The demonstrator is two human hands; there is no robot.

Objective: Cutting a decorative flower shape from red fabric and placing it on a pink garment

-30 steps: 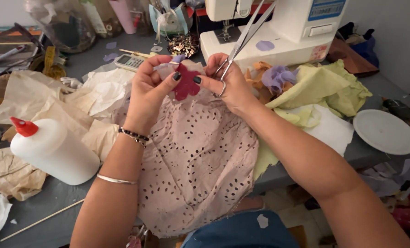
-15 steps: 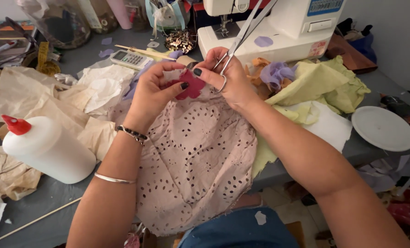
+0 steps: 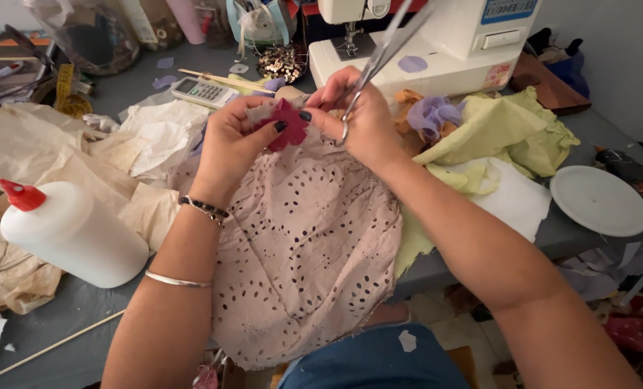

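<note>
My left hand [image 3: 233, 140] pinches a small dark red fabric piece [image 3: 290, 130] against the top edge of a pale pink eyelet cloth [image 3: 303, 245] that drapes over the table edge toward my lap. Touching the same red piece, my right hand [image 3: 361, 122] also grips a pair of silver scissors [image 3: 383, 54] whose blades point up and away toward the sewing machine. The two hands meet fingertip to fingertip over the cloth.
A white sewing machine [image 3: 444, 43] stands behind the hands. A white glue bottle with a red cap [image 3: 69, 234] lies at the left. Yellow-green fabric [image 3: 502, 133], purple scraps [image 3: 433, 115], a white plate [image 3: 599, 202], a calculator [image 3: 202, 92], crumpled beige paper [image 3: 40, 158] and a wooden stick [image 3: 55, 346] lie around.
Both hands and the red piece stay together at the cloth's top edge with only small finger shifts. The view has drifted slightly.
</note>
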